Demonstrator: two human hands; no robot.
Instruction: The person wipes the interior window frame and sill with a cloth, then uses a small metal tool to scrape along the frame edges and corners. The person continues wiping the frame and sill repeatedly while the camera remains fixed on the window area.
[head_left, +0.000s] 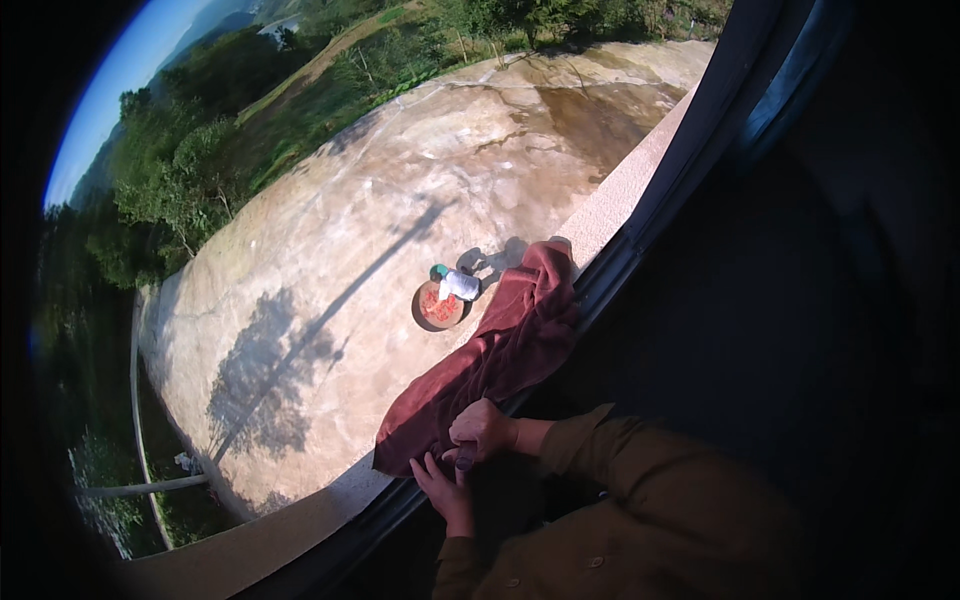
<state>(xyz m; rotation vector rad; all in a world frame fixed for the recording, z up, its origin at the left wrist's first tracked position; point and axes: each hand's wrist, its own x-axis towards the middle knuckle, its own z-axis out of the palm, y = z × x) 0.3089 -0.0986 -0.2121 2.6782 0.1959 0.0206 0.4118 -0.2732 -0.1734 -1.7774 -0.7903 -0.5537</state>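
A burgundy towel (480, 360) lies draped along the window ledge before me. My right hand (484, 429) is curled at the towel's near edge, its fingers closed around a small purplish cylindrical thing (466, 454). Shadow and the fingers hide most of that thing, so its kind cannot be told. Just below, my left hand (446, 493) rests against the towel's near corner with its fingers apart. The left thumb side is close to the cylindrical thing; whether they touch is unclear.
A dark window frame (611, 266) and pale outer ledge (300, 532) run diagonally past my hands. Far below, on a concrete yard (360, 247), a person (459, 286) is beside a round basket (440, 307) of red produce. Trees (180, 180) border the yard.
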